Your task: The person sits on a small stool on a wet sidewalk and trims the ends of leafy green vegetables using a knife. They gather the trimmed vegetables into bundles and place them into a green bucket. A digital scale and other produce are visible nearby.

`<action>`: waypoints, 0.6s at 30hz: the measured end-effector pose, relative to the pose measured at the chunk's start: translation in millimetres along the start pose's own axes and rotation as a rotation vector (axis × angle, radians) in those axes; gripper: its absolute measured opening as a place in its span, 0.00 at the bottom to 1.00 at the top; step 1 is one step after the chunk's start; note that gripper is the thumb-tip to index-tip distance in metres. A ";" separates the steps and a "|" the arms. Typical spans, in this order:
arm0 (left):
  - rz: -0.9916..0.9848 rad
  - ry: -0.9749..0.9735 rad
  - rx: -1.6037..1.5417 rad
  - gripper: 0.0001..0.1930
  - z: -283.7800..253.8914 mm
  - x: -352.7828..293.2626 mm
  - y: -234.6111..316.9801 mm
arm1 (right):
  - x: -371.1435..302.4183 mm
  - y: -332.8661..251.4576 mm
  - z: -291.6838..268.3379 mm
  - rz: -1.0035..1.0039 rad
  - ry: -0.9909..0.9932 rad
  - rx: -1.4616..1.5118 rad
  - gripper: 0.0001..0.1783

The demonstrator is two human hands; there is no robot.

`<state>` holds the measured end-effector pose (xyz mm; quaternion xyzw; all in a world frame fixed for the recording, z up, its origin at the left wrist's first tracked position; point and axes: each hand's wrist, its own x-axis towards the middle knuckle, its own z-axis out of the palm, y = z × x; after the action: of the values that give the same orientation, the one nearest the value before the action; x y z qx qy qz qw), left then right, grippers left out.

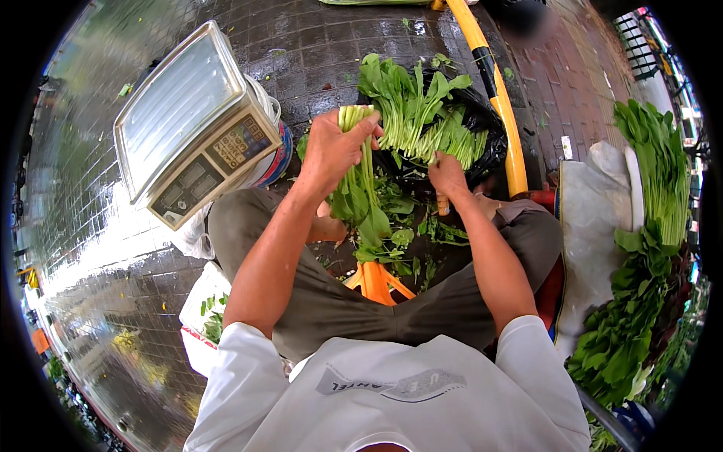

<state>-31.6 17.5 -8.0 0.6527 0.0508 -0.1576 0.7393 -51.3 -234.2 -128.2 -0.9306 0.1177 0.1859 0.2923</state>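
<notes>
My left hand [335,145] is closed round a bunch of leafy greens [366,200]. The pale cut stems stick up past my thumb, and the leaves hang down between my knees. My right hand [449,179] is closed beside a heap of the same greens [410,102]. A short tan handle [442,203] shows below my right fist; the rest of what it belongs to is hidden. The heap lies on a black plastic bag [482,113], stems toward me. Loose leaves [403,239] are scattered on the ground beneath my hands.
A weighing scale [181,113] on a round tub [280,154] stands at left. A yellow-and-black bar [497,98] curves past the bag. More greens [654,181] line the right side, beside a pale sheet [595,226]. An orange stool [374,282] is between my legs. The paving [301,45] is wet.
</notes>
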 end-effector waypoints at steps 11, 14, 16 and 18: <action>0.011 -0.120 -0.102 0.12 19.2 -4.6 6.8 | 70.6 52.2 4.3 0.063 0.217 -0.045 0.13; 0.027 -0.165 -0.136 0.12 31.5 -3.5 10.5 | 70.9 56.2 -8.3 -0.032 0.331 -0.188 0.27; 0.038 -0.153 -0.156 0.11 34.0 -6.2 10.6 | 57.6 22.8 -22.9 -0.214 0.274 0.092 0.30; 0.051 -0.130 -0.152 0.11 33.6 -6.2 10.4 | 21.0 -34.5 -40.5 -0.153 0.140 0.620 0.31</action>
<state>-38.7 -13.4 8.4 0.5841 -0.0023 -0.1764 0.7923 -9.8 -232.7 -88.9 -0.8139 0.1184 0.0546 0.5662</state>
